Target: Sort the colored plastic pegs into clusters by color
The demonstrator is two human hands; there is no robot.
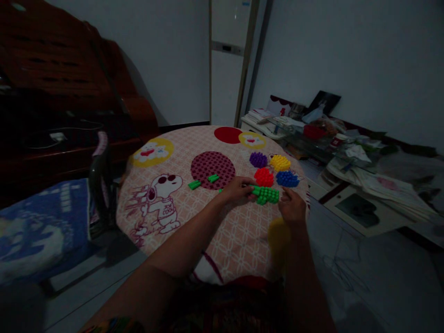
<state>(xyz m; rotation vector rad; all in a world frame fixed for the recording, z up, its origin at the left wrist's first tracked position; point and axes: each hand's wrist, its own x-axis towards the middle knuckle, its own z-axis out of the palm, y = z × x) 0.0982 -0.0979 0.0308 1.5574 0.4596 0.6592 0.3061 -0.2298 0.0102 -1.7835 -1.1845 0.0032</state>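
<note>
A cluster of green toy building blocks [266, 195] with knobbly studs is between my two hands, low over the round table. My left hand [239, 190] is closed on its left end, with the fingers pinched. At the right end is my right hand [292, 204], its fingers curled together close to the blocks; what lies between its fingertips is hidden. Just beyond the green cluster sit a red cluster [264, 177], a blue cluster [287, 178], a purple cluster [258, 159] and a yellow cluster [280, 163]. Loose green pieces [213, 178] lie left of my left hand.
A patterned cloth with a cartoon dog covers the round table [222, 240]. On the right, a low cabinet [354, 208] is piled with papers and bags. A chair with a blue cover [45, 226] stands at the left, before a wooden bench [62, 69].
</note>
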